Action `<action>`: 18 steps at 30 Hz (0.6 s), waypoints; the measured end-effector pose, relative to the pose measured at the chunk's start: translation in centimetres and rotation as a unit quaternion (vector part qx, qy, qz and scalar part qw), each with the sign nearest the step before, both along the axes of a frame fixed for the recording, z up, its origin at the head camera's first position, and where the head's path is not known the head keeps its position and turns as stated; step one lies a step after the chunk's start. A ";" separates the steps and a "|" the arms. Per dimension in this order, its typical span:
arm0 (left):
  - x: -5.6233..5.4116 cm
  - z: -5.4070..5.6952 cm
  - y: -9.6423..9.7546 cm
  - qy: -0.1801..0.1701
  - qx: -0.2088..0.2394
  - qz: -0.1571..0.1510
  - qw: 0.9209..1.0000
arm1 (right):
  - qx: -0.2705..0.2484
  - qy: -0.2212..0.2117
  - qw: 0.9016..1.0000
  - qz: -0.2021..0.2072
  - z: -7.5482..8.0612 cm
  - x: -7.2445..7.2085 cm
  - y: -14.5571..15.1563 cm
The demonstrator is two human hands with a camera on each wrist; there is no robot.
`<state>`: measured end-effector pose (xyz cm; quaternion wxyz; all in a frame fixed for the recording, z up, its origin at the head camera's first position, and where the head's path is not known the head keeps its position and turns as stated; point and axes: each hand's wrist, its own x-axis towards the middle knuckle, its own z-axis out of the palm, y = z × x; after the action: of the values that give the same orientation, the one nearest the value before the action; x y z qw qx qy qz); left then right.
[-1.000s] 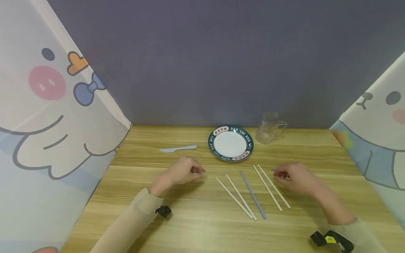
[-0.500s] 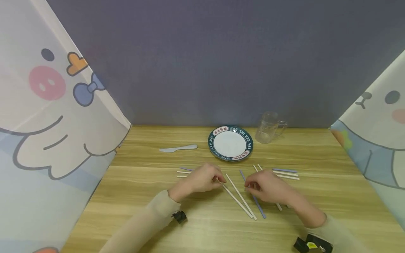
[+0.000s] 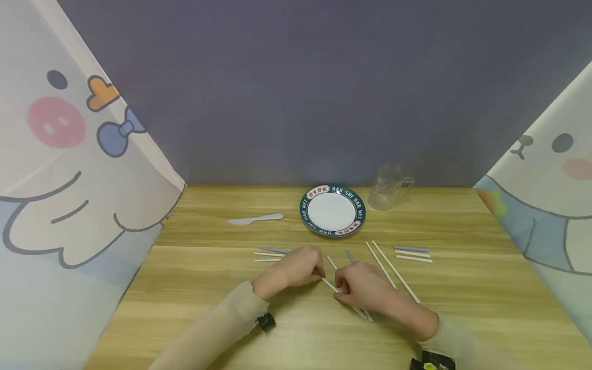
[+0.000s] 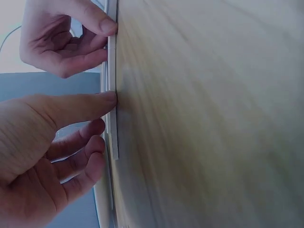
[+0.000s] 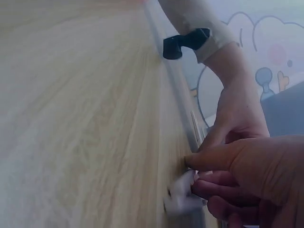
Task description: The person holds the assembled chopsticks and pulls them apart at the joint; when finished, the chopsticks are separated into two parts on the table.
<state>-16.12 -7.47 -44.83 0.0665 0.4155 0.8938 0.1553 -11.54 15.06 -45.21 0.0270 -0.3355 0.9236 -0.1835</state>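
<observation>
My left hand point(image 3: 302, 266) pinches a long white straw point(image 3: 330, 285) near its far end, thumb on one side and fingers on the other. Farther down the same straw, my right hand point(image 3: 365, 285) pinches it too. In the left wrist view, both thumbs lie along the straw point(image 4: 114, 142), close over the tabletop. Another white straw point(image 3: 331, 262) and a blue straw point(image 3: 350, 255) lie partly hidden under the right hand. Two more long white straws point(image 3: 395, 272) rest just beyond it. In the right wrist view, whitish straw ends point(image 5: 183, 197) blur beside the right fingers.
Short blue and white sticks point(image 3: 267, 255) lie left of the hands, partly covered by the left one. A similar short group point(image 3: 413, 255) lies at right. Farther back are a pale knife point(image 3: 256, 219), a green-rimmed plate point(image 3: 332, 211) and a clear mug point(image 3: 386, 187).
Both hands have come inward from the two sides, uncovering the short sticks. The right hand has moved left across the long straws, and both hands now hold the leftmost white straw.
</observation>
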 end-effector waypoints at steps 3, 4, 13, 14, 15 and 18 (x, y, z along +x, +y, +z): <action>0.0 -0.1 -0.2 -0.003 -0.009 -0.011 1.000 | 0.005 -0.007 1.000 -0.015 0.0 0.2 -0.4; -0.1 0.0 -0.3 -0.005 -0.010 -0.017 1.000 | 0.004 -0.010 1.000 -0.018 0.1 0.2 -0.5; 0.4 1.6 -0.6 -0.055 0.015 -0.010 0.998 | -0.027 0.017 0.999 -0.034 2.0 -0.2 -0.5; 0.6 1.9 -0.5 -0.055 0.025 -0.003 0.998 | -0.025 0.029 0.999 -0.038 2.5 -0.2 -0.4; 0.7 2.2 -0.4 -0.048 0.035 0.002 0.998 | -0.024 0.040 0.998 -0.039 3.0 -0.2 -0.4; 0.9 3.2 0.0 -0.004 0.062 0.012 0.998 | -0.025 0.063 0.997 -0.041 4.5 -0.6 -0.2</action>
<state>-15.22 -7.52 -41.59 0.0423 0.4077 0.8870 0.2128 -12.18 14.90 -40.68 -0.0466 -0.3089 0.9316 -0.1857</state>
